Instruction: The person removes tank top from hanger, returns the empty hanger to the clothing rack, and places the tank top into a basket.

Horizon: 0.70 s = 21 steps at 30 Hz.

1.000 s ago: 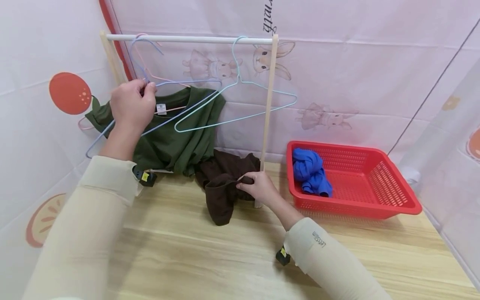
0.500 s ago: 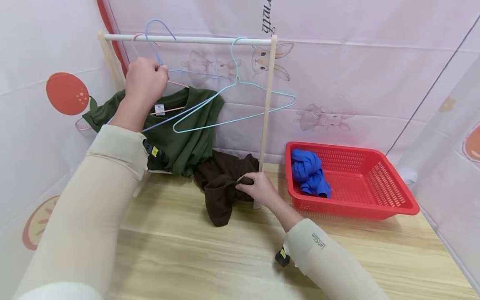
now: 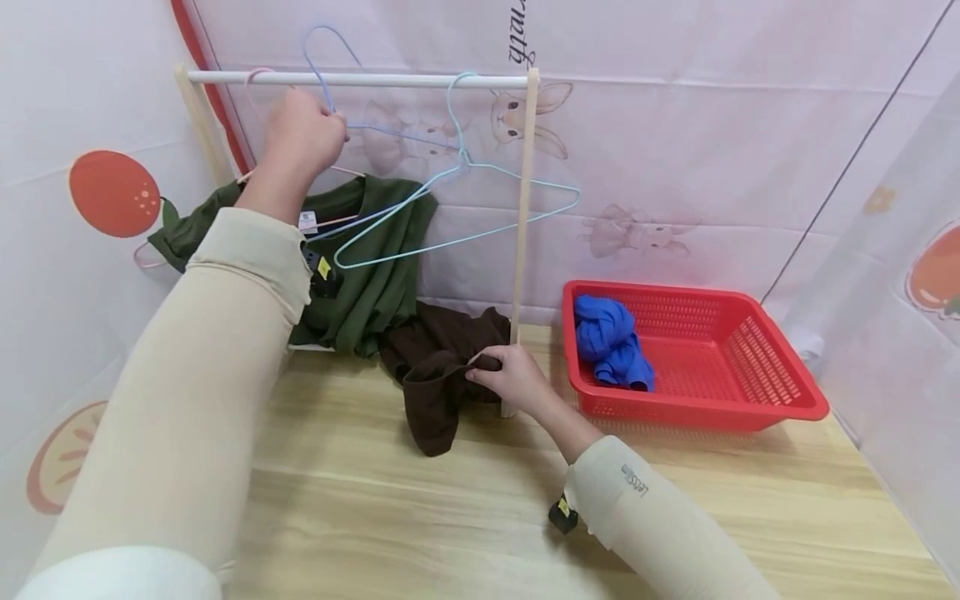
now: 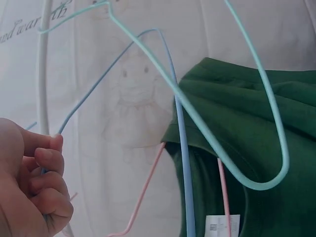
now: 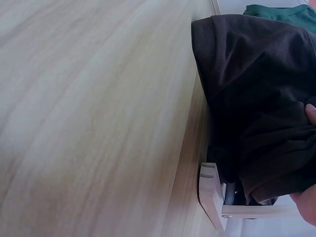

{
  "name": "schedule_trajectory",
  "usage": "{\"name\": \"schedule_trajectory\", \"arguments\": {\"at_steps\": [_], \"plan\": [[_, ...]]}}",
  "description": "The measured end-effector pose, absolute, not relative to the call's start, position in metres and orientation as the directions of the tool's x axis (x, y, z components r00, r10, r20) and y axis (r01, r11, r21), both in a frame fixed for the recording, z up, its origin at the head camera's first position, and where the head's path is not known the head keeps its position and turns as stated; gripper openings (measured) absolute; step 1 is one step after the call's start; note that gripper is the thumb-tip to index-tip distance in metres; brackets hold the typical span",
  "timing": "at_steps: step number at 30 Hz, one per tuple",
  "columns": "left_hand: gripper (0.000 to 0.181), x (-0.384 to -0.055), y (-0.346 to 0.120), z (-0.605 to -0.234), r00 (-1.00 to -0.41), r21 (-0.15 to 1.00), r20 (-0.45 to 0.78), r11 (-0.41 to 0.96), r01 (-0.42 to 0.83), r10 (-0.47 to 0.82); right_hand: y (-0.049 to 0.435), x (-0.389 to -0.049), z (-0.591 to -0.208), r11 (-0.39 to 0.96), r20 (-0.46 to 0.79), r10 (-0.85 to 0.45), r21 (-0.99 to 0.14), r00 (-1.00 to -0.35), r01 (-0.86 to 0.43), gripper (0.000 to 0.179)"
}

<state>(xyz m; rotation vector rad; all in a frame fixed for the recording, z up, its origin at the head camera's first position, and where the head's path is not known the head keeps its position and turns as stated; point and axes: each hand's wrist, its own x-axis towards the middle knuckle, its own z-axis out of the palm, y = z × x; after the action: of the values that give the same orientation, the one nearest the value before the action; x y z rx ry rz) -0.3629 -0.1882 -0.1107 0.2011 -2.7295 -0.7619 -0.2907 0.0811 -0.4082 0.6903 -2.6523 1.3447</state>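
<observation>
My left hand (image 3: 303,133) grips a blue wire hanger (image 4: 183,148) just below its hook, whose curve rises above the rack's white bar (image 3: 360,79). Behind that hand a dark green T-shirt (image 3: 382,242) hangs on a pink hanger (image 4: 143,190). A mint-green hanger (image 3: 457,242) hangs from the bar's right part and crosses in front of the blue one. Down by the rack's right post (image 3: 525,208), my right hand (image 3: 517,379) pinches the edge of a crumpled dark brown garment (image 3: 431,408), part of which lies on the table.
To the right of the rack stands a red plastic basket (image 3: 693,410) with a bunched blue cloth (image 3: 611,342) at its left end. The wooden table (image 3: 390,525) extends in front. A printed curtain (image 3: 675,125) closes off the back.
My left hand has lifted the blue hanger up and to the right, bringing its hook from about bar height to above the bar. My right hand stays on the brown garment.
</observation>
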Motion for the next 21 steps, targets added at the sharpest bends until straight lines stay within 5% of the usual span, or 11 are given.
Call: {"name": "schedule_trajectory", "arguments": {"at_steps": [21], "plan": [[0.045, -0.375, -0.168, -0.147, -0.953, 0.377, 0.277, 0.926, -0.006, -0.120, 0.082, -0.294, -0.407, 0.539, 0.292, -0.366, -0.708, -0.884, -0.456, 0.008]]}}
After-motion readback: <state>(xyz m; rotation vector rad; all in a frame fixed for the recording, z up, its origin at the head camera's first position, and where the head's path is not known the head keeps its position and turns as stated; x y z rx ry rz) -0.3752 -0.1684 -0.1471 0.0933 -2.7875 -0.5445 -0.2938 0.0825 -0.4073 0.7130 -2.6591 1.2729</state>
